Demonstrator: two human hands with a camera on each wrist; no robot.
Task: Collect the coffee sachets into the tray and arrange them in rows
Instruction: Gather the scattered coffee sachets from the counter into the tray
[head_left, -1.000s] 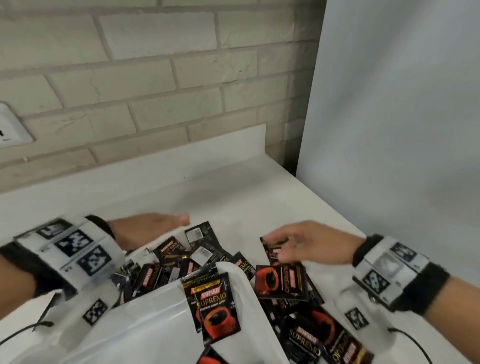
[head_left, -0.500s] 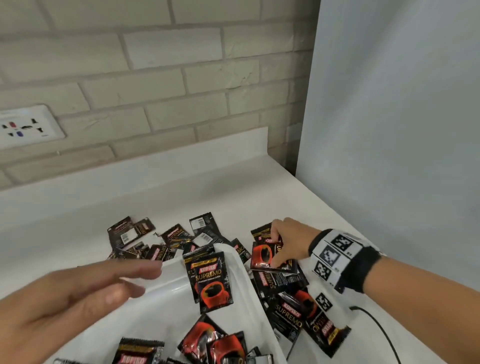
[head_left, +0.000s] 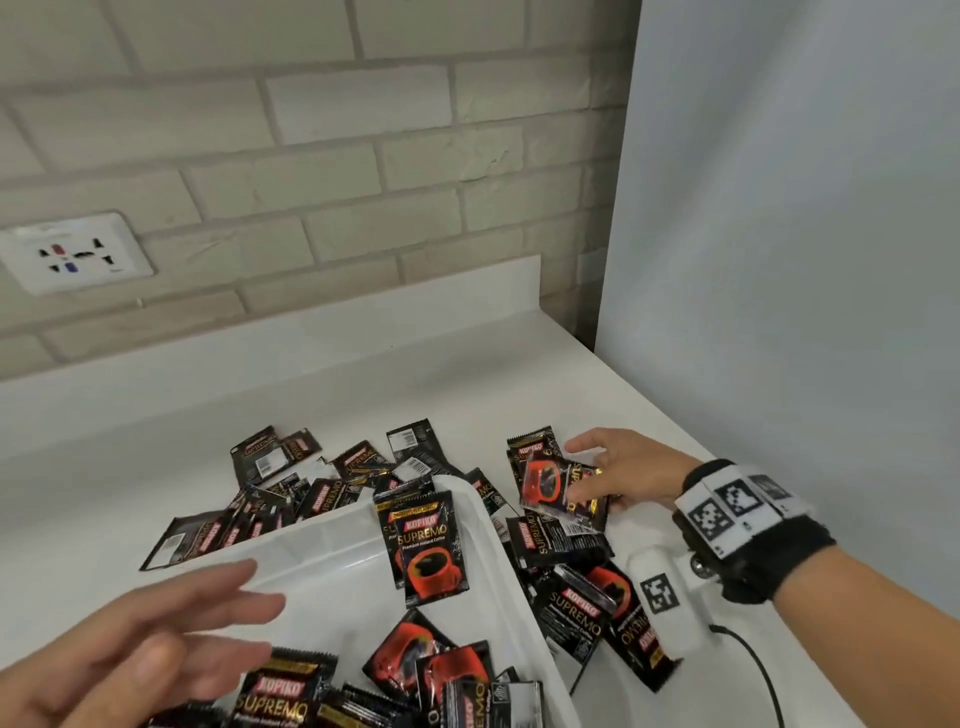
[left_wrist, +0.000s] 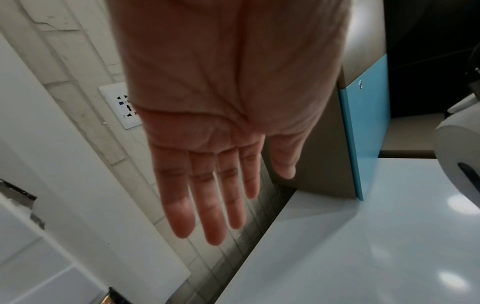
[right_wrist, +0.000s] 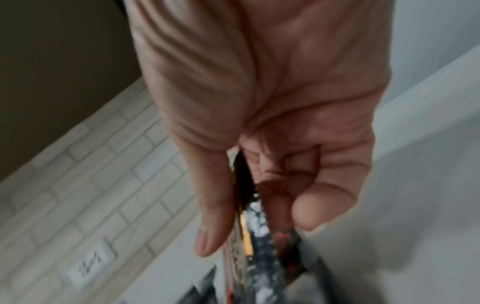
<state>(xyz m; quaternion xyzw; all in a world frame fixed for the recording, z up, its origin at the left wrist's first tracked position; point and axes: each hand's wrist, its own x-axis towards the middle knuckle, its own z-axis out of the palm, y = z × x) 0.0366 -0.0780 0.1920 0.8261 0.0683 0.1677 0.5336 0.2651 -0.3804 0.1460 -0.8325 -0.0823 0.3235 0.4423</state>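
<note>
sachets (head_left: 563, 493) look light, thin and glossy, likely slippery in a stack, so pinching them by a flat edge seems best. the right hand (head_left: 626, 475) grasps a few, thumb against fingers, just right of the tray (head_left: 470, 512). the left hand (head_left: 156, 660) hovers flat and released over it. loose sachets lie in the tray unsorted, others crowd the counter (head_left: 311, 384) around its rim, overlapping.

Pale brick wall (head_left: 322, 135), white counter (head_left: 363, 384)
</note>
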